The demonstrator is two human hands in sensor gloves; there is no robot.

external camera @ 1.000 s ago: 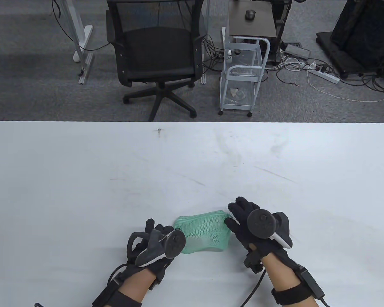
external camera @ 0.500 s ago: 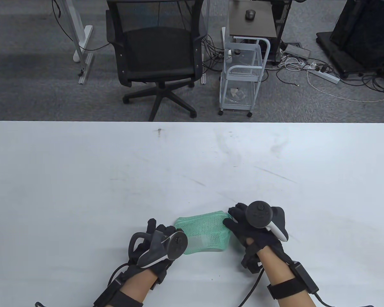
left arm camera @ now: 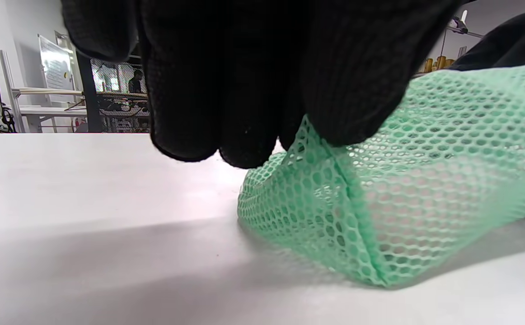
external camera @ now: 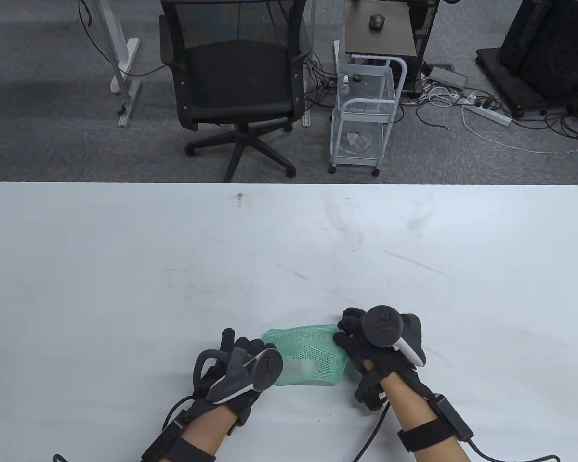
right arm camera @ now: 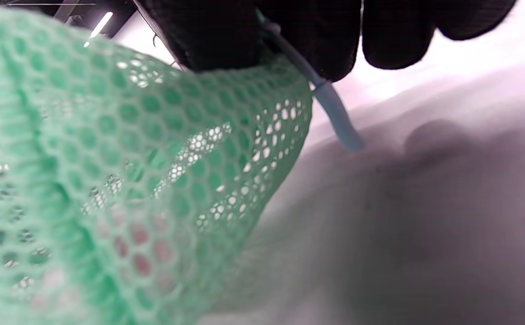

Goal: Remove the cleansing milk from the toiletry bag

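Hands in black sensor gloves are working a green mesh toiletry bag (external camera: 308, 356) lying near the front edge of the white table (external camera: 125, 269): the left hand (external camera: 238, 368) is pinching the bag's left corner in its fingertips (left arm camera: 348, 90), while the right hand (external camera: 373, 344) is pinching the right end, a pale blue pull tab (right arm camera: 335, 117) sticking out between its fingers. Cleansing milk (external camera: 301, 366), showing only as a pale shape through the mesh, is lying between both hands, its long axis seemingly running left to right, so the right hand appears best placed to open that end.
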